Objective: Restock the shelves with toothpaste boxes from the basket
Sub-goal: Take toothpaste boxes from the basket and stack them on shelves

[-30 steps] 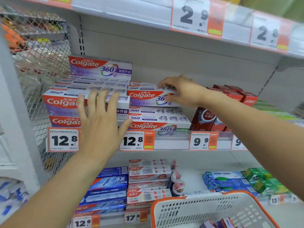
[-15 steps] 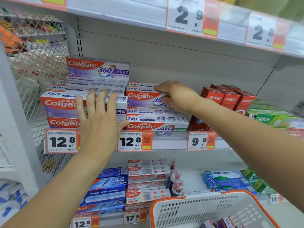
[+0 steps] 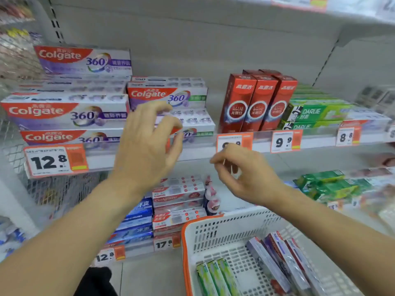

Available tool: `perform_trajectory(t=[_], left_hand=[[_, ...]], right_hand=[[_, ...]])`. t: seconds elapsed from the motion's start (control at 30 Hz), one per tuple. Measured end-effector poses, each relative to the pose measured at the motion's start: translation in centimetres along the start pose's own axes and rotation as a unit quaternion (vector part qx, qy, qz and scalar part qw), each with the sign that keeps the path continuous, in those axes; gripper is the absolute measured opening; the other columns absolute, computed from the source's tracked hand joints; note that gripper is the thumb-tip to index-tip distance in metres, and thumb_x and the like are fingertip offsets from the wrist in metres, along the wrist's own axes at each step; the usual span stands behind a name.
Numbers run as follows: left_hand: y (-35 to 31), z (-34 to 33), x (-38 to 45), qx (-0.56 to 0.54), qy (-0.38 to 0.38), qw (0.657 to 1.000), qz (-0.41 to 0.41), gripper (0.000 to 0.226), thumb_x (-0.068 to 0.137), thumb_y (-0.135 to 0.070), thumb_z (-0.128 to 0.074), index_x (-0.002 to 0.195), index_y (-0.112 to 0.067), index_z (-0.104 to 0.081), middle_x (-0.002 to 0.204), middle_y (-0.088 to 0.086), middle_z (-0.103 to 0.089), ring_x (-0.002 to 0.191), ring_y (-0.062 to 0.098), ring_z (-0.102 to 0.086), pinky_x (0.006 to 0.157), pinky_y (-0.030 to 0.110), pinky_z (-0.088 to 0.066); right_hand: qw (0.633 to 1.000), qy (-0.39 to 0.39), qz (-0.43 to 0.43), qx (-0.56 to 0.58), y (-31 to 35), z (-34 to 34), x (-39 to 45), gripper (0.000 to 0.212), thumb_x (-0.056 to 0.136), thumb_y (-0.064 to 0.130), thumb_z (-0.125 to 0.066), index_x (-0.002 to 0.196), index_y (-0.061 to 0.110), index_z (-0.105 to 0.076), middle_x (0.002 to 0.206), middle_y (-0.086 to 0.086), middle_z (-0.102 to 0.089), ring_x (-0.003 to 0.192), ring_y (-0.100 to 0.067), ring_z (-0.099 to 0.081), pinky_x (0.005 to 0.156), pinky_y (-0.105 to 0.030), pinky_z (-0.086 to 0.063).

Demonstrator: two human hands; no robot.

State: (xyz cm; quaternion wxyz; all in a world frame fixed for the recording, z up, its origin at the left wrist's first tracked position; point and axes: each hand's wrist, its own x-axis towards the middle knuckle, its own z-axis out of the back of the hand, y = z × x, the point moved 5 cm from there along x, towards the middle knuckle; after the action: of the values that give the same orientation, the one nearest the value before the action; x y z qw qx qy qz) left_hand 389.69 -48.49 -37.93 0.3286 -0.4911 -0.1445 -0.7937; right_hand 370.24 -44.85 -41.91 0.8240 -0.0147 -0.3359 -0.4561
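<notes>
Now both hands hang free in front of the shelf edge [image 3: 136, 155], holding nothing. An instant ago the left hand [image 3: 147, 144] was spread flat on the left stack of Colgate 360 boxes [image 3: 66, 112] and the right hand [image 3: 245, 174] lay on the middle stack [image 3: 168, 95]; both have since pulled back, fingers loosely curled. Those purple-and-white boxes with red logos lie stacked at the shelf's left end, beside upright red boxes [image 3: 256, 103] and green Darlie boxes [image 3: 316, 113]. More toothpaste boxes [image 3: 275, 261] lie in the white, orange-rimmed basket [image 3: 213, 231] below.
</notes>
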Motion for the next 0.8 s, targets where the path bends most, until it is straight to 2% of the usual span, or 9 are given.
perform_trajectory(t=[0.07,0.13,0.27,0.37,0.47,0.57,0.63,0.7,0.8], left_hand=[[-3.3,-4.6,-1.5,-0.066,0.113,0.991,-0.021,0.006,0.086,-0.01,-0.066,0.091,-0.006,-0.064,0.098,0.013,-0.058,0.086,0.032,-0.057,0.07,0.043,-0.047],[-6.8,-10.2,-4.7,-0.105,0.269,0.957,-0.03,0.006,0.087,-0.013,-0.065,0.09,-0.011,-0.061,0.094,0.009,-0.056,0.079,0.032,-0.059,0.062,0.039,-0.047],[-12.1,-19.6,-14.6,-0.158,0.546,0.817,0.097,0.009,0.094,-0.02,-0.056,0.096,-0.014,-0.062,0.106,0.006,-0.056,0.096,0.029,-0.058,0.079,0.038,-0.047],[-15.7,-24.1,-22.7,-0.198,0.647,0.716,0.173,0.013,0.099,-0.023,-0.054,0.104,-0.012,-0.06,0.117,0.008,-0.057,0.101,0.028,-0.057,0.091,0.043,-0.047],[-18.5,-26.8,-29.6,-0.199,0.701,0.65,0.215,0.028,0.101,-0.029,-0.056,0.126,-0.018,-0.05,0.149,0.008,-0.038,0.127,0.027,-0.049,0.103,0.041,-0.043],[-19.3,-28.4,-35.0,-0.159,0.737,0.621,0.212,0.07,0.095,-0.041,-0.062,0.153,-0.025,-0.027,0.163,0.003,-0.013,0.147,0.029,-0.023,0.118,0.047,-0.026],[-19.0,-29.1,-38.1,-0.12,0.763,0.607,0.186,0.084,0.091,-0.047,-0.066,0.157,-0.026,-0.018,0.165,0.002,-0.003,0.151,0.03,-0.006,0.121,0.05,-0.013],[-18.7,-29.6,-39.8,-0.081,0.77,0.613,0.161,0.083,0.09,-0.045,-0.067,0.156,-0.024,-0.021,0.164,0.002,-0.005,0.151,0.03,-0.004,0.12,0.049,-0.013],[-18.8,-30.9,-39.5,-0.06,0.731,0.659,0.169,0.072,0.092,-0.045,-0.061,0.15,-0.02,-0.027,0.15,0.004,-0.026,0.14,0.028,-0.019,0.114,0.043,-0.025]], right_hand=[[0.992,0.062,-0.111,0.021,-3.7,-2.0,-6.4,0.014,0.087,0.01,-0.061,0.096,0.018,-0.068,0.082,0.018,-0.054,0.062,-0.003,-0.054,0.063,-0.02,-0.044],[0.964,0.144,-0.222,0.02,-8.1,-4.1,-12.2,0.016,0.084,0.014,-0.059,0.092,0.021,-0.07,0.077,0.015,-0.061,0.061,-0.008,-0.059,0.063,-0.024,-0.047],[0.871,0.269,-0.41,-0.024,-16.0,-6.0,-23.2,0.015,0.09,0.012,-0.059,0.095,0.009,-0.074,0.093,-0.009,-0.074,0.088,-0.028,-0.068,0.071,-0.023,-0.044],[0.822,0.278,-0.494,-0.047,-19.2,-6.3,-29.4,0.02,0.093,0.019,-0.06,0.092,0.003,-0.072,0.096,-0.018,-0.071,0.094,-0.035,-0.065,0.077,-0.034,-0.051],[0.785,0.303,-0.534,-0.076,-20.7,-7.0,-34.0,0.028,0.094,0.021,-0.059,0.115,0.004,-0.067,0.12,-0.021,-0.064,0.11,-0.035,-0.06,0.09,-0.037,-0.048],[0.744,0.339,-0.571,-0.077,-22.0,-8.7,-38.8,0.058,0.085,0.026,-0.068,0.139,0.017,-0.048,0.139,-0.016,-0.046,0.124,-0.035,-0.049,0.097,-0.038,-0.044],[0.727,0.364,-0.574,-0.102,-22.6,-10.2,-41.4,0.071,0.079,0.04,-0.072,0.141,0.021,-0.041,0.141,-0.01,-0.041,0.128,-0.034,-0.041,0.099,-0.044,-0.045],[0.729,0.325,-0.589,-0.124,-22.9,-11.0,-42.4,0.072,0.079,0.043,-0.074,0.138,0.02,-0.041,0.141,-0.009,-0.037,0.131,-0.034,-0.035,0.098,-0.05,-0.045],[0.743,0.274,-0.595,-0.141,-23.2,-11.7,-42.3,0.066,0.081,0.035,-0.074,0.135,0.015,-0.04,0.138,-0.012,-0.038,0.129,-0.036,-0.037,0.098,-0.051,-0.043]])
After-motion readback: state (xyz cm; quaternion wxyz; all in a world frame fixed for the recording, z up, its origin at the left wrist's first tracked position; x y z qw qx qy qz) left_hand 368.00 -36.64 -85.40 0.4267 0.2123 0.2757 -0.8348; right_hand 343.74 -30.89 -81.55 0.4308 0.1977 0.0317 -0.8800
